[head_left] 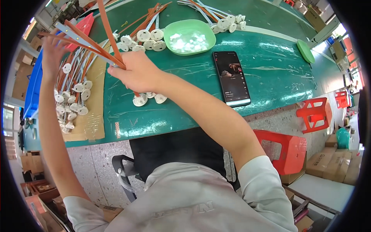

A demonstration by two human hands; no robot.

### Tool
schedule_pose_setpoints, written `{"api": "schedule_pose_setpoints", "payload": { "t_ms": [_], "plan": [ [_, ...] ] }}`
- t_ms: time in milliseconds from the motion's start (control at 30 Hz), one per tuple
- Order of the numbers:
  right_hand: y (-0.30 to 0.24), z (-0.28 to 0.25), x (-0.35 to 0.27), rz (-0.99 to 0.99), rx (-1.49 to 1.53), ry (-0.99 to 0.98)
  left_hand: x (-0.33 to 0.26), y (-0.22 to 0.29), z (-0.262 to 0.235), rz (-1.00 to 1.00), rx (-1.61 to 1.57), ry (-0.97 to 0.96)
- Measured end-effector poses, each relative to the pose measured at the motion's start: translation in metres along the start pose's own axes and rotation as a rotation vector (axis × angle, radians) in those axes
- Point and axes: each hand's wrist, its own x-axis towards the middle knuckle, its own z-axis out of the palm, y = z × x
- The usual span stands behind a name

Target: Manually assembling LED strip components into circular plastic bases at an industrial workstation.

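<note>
My right hand [140, 71] is closed around a bundle of long flat strips [107, 29], some orange-brown and some silvery. White round discs [140, 100] at the lower ends of the bundle show beneath this hand, just over the green tabletop. My left hand [53, 54] is raised at the far left, close to the free ends of the strips. Motion smears its fingers, so whether it grips a strip is unclear. Below and beside it, a pile of similar strips with white discs [75, 96] lies on a brown cardboard sheet [94, 120].
A light green bowl [210, 29] with small white pieces stands beyond my right hand. More disc-ended strips [224, 23] lie at the back. A lit phone [231, 77] rests on the green table [270, 81]. A blue tray [34, 87] edges the left; red stools [286, 152] stand right.
</note>
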Motion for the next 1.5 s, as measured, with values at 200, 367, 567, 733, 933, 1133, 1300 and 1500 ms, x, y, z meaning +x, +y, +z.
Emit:
{"api": "schedule_pose_setpoints", "payload": {
  "t_ms": [200,367,567,733,933,1133,1300,1500],
  "plan": [
    [0.005,-0.004,-0.005,0.03,0.074,0.034,0.008,-0.068,-0.079,-0.194,1.494,-0.22],
    [0.004,-0.003,-0.009,0.074,0.125,0.045,-0.004,-0.088,-0.077,-0.301,1.589,-0.167],
    [0.008,-0.004,-0.006,-0.006,-0.013,0.071,-0.004,-0.034,-0.043,-0.097,1.482,-0.088],
    [0.007,0.0,-0.007,0.113,0.153,0.011,-0.034,0.026,0.026,0.039,1.238,-0.082],
    [0.006,-0.006,-0.008,0.107,0.205,0.062,-0.112,0.084,0.121,0.319,1.331,-0.099],
    [0.001,-0.001,-0.009,0.05,0.466,0.071,-0.166,0.086,0.183,0.692,1.429,-0.164],
    [-0.005,-0.008,-0.016,-0.039,0.373,0.084,-0.169,0.053,0.196,0.988,1.446,-0.222],
    [0.0,-0.012,-0.01,0.034,0.353,0.124,-0.166,0.042,0.199,1.069,1.399,-0.246]
  ]
}}
